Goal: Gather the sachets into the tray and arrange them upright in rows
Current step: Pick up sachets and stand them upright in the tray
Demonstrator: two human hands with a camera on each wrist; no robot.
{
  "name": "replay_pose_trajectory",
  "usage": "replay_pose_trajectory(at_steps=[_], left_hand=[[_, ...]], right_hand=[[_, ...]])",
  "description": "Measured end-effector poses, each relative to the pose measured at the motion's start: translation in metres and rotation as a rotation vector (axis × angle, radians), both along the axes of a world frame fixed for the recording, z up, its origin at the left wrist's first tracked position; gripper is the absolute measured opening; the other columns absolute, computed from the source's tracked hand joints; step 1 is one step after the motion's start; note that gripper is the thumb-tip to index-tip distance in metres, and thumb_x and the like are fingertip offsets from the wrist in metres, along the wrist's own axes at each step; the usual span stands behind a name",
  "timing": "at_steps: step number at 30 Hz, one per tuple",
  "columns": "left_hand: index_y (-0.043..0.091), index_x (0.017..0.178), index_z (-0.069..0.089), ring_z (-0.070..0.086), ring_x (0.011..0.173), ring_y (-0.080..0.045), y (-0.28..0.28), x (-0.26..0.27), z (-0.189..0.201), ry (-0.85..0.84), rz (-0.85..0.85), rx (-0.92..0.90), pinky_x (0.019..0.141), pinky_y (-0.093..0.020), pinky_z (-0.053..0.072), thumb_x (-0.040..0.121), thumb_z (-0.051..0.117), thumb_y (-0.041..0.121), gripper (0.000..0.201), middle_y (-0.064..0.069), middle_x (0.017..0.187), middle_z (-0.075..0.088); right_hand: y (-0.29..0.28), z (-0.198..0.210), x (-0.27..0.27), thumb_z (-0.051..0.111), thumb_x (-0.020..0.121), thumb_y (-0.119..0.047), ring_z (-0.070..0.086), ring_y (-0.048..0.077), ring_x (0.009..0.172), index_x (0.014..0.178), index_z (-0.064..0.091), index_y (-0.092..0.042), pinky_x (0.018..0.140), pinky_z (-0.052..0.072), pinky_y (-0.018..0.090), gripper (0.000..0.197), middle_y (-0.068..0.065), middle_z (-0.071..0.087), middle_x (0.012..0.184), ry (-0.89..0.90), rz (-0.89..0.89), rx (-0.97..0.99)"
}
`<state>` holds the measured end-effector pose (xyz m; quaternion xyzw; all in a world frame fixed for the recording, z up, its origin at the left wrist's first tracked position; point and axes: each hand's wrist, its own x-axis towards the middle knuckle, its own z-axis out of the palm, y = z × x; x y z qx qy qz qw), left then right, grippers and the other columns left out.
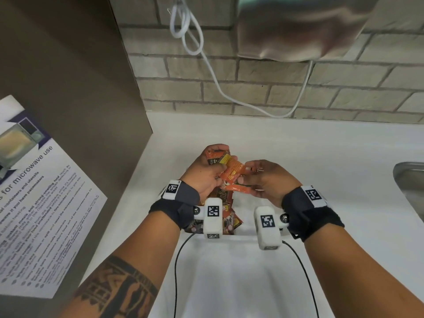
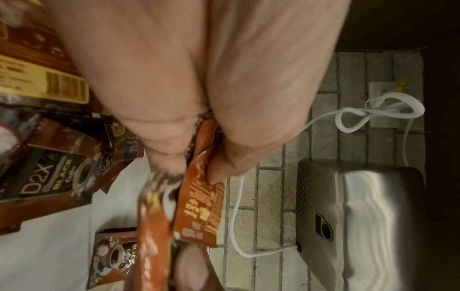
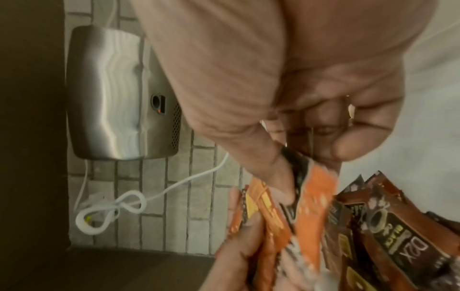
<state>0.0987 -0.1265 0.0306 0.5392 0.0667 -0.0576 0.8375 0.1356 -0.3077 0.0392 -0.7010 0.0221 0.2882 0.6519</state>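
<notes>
Between our fingertips, both hands pinch orange sachets (image 1: 230, 172): left hand (image 1: 204, 173) bunches several, right hand (image 1: 263, 180) squares their edges, likely for standing upright.

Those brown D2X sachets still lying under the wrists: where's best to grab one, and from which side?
Judging from the left wrist view, a brown D2X sachet lies flat and overlapped by others, so pinch its free crimped short edge, coming in low from the bare white surface. Both the left hand and right hand hold orange sachets.
</notes>
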Motion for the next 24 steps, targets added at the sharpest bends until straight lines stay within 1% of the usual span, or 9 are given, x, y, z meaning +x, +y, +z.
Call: replay_pose_trajectory(at_steps=[4, 9, 11, 13, 15, 18, 21, 22, 24], left_hand=[[0.014, 0.126, 0.053, 0.060, 0.115, -0.033, 0.002, -0.002, -0.002, 0.005, -0.028, 0.004, 0.088, -0.045, 0.058, 0.093, 0.043, -0.021, 0.049, -0.017, 0.121, 0.058], [0.014, 0.126, 0.055, 0.061, 0.111, -0.030, -0.003, -0.006, 0.000, -0.003, -0.088, 0.044, 0.082, -0.043, 0.061, 0.091, 0.046, -0.022, 0.051, -0.014, 0.121, 0.059], [0.014, 0.125, 0.056, 0.061, 0.113, -0.030, -0.002, -0.006, -0.001, 0.004, -0.077, 0.054, 0.082, -0.043, 0.061, 0.091, 0.048, -0.021, 0.049, -0.014, 0.120, 0.058], [0.015, 0.123, 0.058, 0.063, 0.111, -0.030, 0.001, -0.006, -0.002, 0.017, -0.055, 0.048, 0.081, -0.042, 0.061, 0.092, 0.053, -0.018, 0.045, -0.015, 0.119, 0.059], [0.016, 0.121, 0.060, 0.067, 0.108, -0.029, 0.005, -0.006, -0.002, 0.026, -0.037, 0.053, 0.081, -0.041, 0.061, 0.091, 0.059, -0.014, 0.041, -0.014, 0.118, 0.062], [0.020, 0.119, 0.063, 0.071, 0.104, -0.029, 0.007, -0.006, 0.000, 0.033, -0.010, 0.109, 0.077, -0.040, 0.061, 0.091, 0.066, -0.006, 0.039, -0.010, 0.116, 0.067], [0.023, 0.121, 0.065, 0.072, 0.099, -0.028, 0.005, -0.006, 0.002, 0.031, -0.010, 0.176, 0.072, -0.036, 0.060, 0.089, 0.071, 0.001, 0.040, -0.011, 0.119, 0.070], [0.024, 0.123, 0.065, 0.072, 0.097, -0.028, 0.004, -0.006, 0.002, 0.030, -0.021, 0.196, 0.071, -0.035, 0.060, 0.089, 0.072, 0.003, 0.041, -0.011, 0.120, 0.070], [0.025, 0.126, 0.065, 0.073, 0.094, -0.029, 0.001, -0.006, 0.002, 0.029, -0.045, 0.223, 0.068, -0.033, 0.059, 0.091, 0.072, 0.009, 0.039, -0.011, 0.118, 0.071]], right_hand=[[0.000, 0.000, 0.007, 0.071, 0.083, 0.004, 0.058, 0.020, 0.075, 0.119, 0.054, -0.011, 0.061, 0.046, 0.027, 0.042, 0.010, 0.063, 0.095, 0.038, -0.206, 0.206], [0.010, -0.002, 0.016, 0.063, 0.095, -0.012, 0.063, 0.019, 0.070, 0.117, 0.061, -0.006, 0.057, 0.053, 0.027, 0.022, 0.010, 0.064, 0.091, 0.089, -0.291, 0.449], [0.010, -0.002, 0.017, 0.064, 0.095, -0.015, 0.062, 0.022, 0.071, 0.112, 0.065, -0.009, 0.063, 0.054, 0.031, 0.018, 0.011, 0.064, 0.091, 0.065, -0.354, 0.433], [0.007, -0.002, 0.016, 0.057, 0.099, -0.013, 0.067, 0.026, 0.082, 0.108, 0.067, -0.009, 0.072, 0.054, 0.037, 0.014, 0.012, 0.065, 0.092, 0.005, -0.363, 0.416], [0.004, -0.001, 0.014, 0.046, 0.104, -0.012, 0.071, 0.028, 0.095, 0.111, 0.066, -0.008, 0.076, 0.057, 0.040, 0.022, 0.012, 0.065, 0.099, -0.024, -0.332, 0.405], [0.001, -0.002, 0.009, 0.041, 0.107, -0.023, 0.068, 0.028, 0.097, 0.117, 0.067, -0.011, 0.078, 0.058, 0.042, 0.030, 0.014, 0.067, 0.114, -0.029, -0.264, 0.293], [-0.001, -0.004, 0.003, 0.054, 0.101, -0.036, 0.066, 0.029, 0.095, 0.118, 0.067, -0.014, 0.089, 0.058, 0.044, 0.031, 0.013, 0.070, 0.111, -0.096, -0.104, 0.140], [-0.001, -0.003, 0.001, 0.062, 0.097, -0.033, 0.068, 0.027, 0.094, 0.116, 0.068, -0.014, 0.088, 0.057, 0.042, 0.028, 0.013, 0.072, 0.108, -0.124, -0.047, 0.113], [0.000, -0.003, -0.001, 0.074, 0.088, -0.022, 0.069, 0.024, 0.084, 0.111, 0.069, -0.012, 0.077, 0.057, 0.038, 0.025, 0.011, 0.075, 0.097, -0.177, -0.010, 0.094]])
